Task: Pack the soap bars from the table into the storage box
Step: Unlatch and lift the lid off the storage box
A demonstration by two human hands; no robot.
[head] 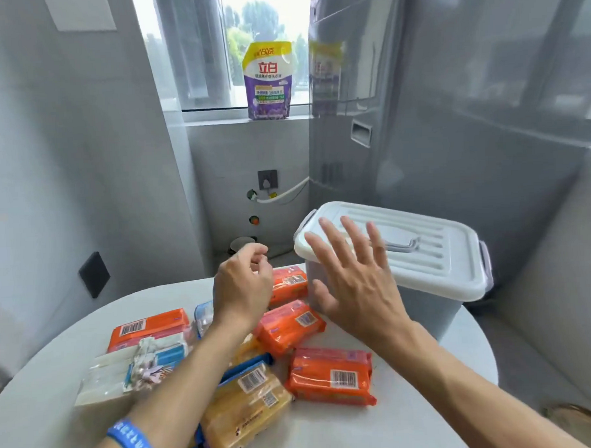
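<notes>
Overhead, both hands hover empty above the round worktop (pixel 51 403) | right hand (pixel 354 282) fingers spread, before the lidded storage box (pixel 424 262) at the worktop's far right edge | left hand (pixel 244 287) loosely curled, holding nothing | wrapped soap bars (pixel 331 374), orange and yellow, lie scattered beneath, left of the box

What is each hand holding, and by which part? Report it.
Nothing. The left hand hovers loosely curled over the orange soap packs; the right hand is spread open before the white lidded plastic storage box.
</notes>
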